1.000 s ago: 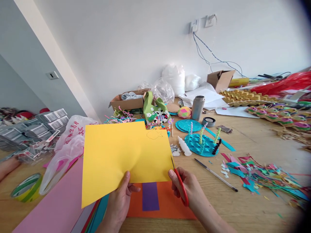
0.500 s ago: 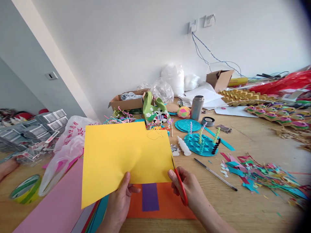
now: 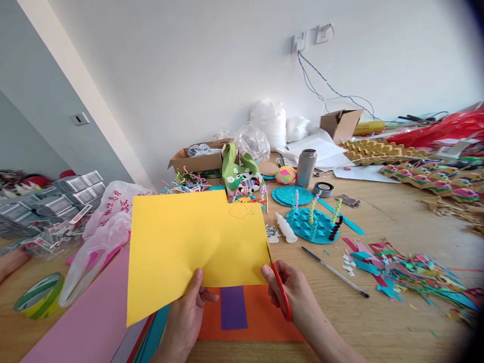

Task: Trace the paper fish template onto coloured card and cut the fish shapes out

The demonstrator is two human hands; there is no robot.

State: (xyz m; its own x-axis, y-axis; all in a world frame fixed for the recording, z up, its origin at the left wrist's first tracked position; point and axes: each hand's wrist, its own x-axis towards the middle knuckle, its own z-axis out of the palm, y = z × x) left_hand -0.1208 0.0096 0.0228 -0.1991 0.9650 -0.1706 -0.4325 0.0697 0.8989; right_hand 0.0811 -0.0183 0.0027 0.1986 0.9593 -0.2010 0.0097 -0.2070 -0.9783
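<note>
Two hands on one yellow sheet, scissors at its right edge.

L hand [image 3: 187,315] pinches the yellow paper sheet [image 3: 192,247] at its bottom edge, thumb on front, holding it up off the wooden table [image 3: 378,322] w/ a slight tilt. R hand [image 3: 293,292] grips red-handled scissors [image 3: 280,285], fingers closed round the handle, blades just touching the sheet's lower right edge. A pencil outline [image 3: 241,210] sits near the sheet's top right corner. Under the sheet: orange paper [image 3: 260,315] w/ a purple strip [image 3: 233,307], pink sheet [image 3: 94,322] to the left. Pen [image 3: 335,271] lies right of the scissors; colored paper scraps [image 3: 401,275] beyond it. Green tape roll [image 3: 40,293] far left, near a plastic bag [image 3: 104,232].
</note>
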